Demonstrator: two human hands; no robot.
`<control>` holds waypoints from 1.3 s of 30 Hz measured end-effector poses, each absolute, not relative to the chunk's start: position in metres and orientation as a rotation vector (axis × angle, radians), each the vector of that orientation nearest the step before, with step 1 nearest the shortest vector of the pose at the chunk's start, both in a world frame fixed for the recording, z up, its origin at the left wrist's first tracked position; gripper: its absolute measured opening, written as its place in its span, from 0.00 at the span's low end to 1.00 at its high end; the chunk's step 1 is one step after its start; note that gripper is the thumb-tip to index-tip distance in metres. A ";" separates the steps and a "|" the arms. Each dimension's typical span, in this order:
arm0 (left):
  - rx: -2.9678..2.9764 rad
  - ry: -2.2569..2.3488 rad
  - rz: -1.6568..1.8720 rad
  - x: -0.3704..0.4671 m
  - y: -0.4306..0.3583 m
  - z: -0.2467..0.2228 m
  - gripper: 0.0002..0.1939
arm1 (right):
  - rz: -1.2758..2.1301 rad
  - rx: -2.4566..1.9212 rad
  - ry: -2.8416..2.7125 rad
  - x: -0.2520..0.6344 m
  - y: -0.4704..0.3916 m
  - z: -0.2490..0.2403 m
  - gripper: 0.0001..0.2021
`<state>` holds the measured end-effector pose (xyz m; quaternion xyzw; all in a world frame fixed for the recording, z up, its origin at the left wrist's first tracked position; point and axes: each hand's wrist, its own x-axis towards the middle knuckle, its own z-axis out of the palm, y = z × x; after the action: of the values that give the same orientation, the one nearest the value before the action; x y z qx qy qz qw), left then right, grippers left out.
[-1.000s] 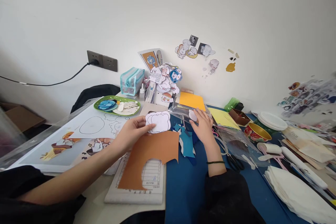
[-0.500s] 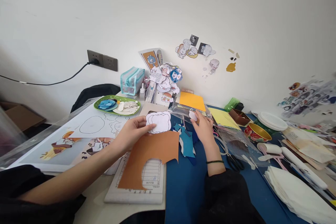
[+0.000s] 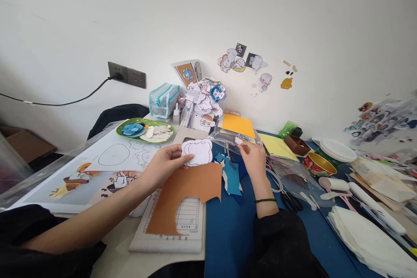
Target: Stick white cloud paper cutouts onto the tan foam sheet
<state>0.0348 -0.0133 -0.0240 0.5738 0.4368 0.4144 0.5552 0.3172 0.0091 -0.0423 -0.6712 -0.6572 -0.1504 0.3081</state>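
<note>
My left hand (image 3: 172,156) pinches a white paper cutout (image 3: 198,153) with a wavy, cloud-like edge and a black outline, thumb in front. To its right, my right hand (image 3: 253,156) grips a small pale paper piece (image 3: 239,140) between thumb and fingertips; the piece is partly hidden. Below the left hand, a brown paper sheet (image 3: 192,182) with curved cut-outs lies over a ruled pad (image 3: 169,244). Blue paper scraps (image 3: 232,177) lie on the blue mat between the hands. Beside my right wrist are black-handled scissors (image 3: 291,202).
A green tray (image 3: 143,120) with blue and white paper pieces stands at the back left, near outline drawings (image 3: 114,155). Yellow sheets (image 3: 276,147), a gold-rimmed tin (image 3: 319,165) and white tissues (image 3: 365,234) lie to the right. Behind is a zip pouch (image 3: 164,100).
My right hand has turned slightly, so the small pale piece shows less of its face. The left hand and the cloud-like cutout have barely moved.
</note>
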 end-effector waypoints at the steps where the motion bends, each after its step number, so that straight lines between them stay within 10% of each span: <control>1: 1.353 1.032 0.984 0.035 -0.013 -0.024 0.18 | -0.436 -1.757 -1.738 0.317 0.009 -0.042 0.11; 39: 1.060 0.747 1.073 0.038 -0.019 -0.015 0.14 | -1.201 -0.927 -1.591 0.289 -0.007 -0.031 0.02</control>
<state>0.0382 -0.0190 -0.0147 0.4695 0.3309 0.4754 0.6664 0.2892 -0.0068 -0.0307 -0.3756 -0.6448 -0.4867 0.4542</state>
